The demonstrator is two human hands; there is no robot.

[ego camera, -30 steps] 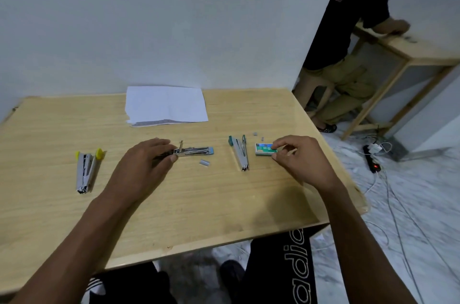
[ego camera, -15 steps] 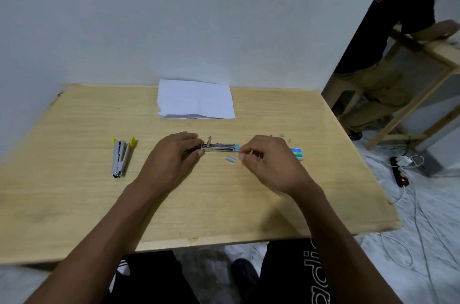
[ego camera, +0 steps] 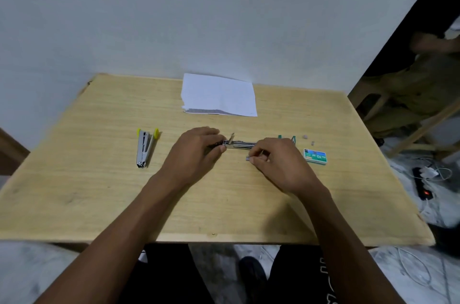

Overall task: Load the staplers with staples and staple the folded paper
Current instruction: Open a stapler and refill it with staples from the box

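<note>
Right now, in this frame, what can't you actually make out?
- Staple strip: head view, mostly hidden under the right hand's fingertips; the grip is unclear.
- Open stapler: its rear is covered by the left hand, and the channel is too small to tell whether it is loaded.
- Green stapler: only its tips show behind the right hand.
- Staple box: print too small.
- Person at right: cut off, blurred.

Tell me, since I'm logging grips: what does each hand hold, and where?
Left hand grips the open stapler by its rear end. Right hand pinches a strip of staples at its fingertips.
</note>
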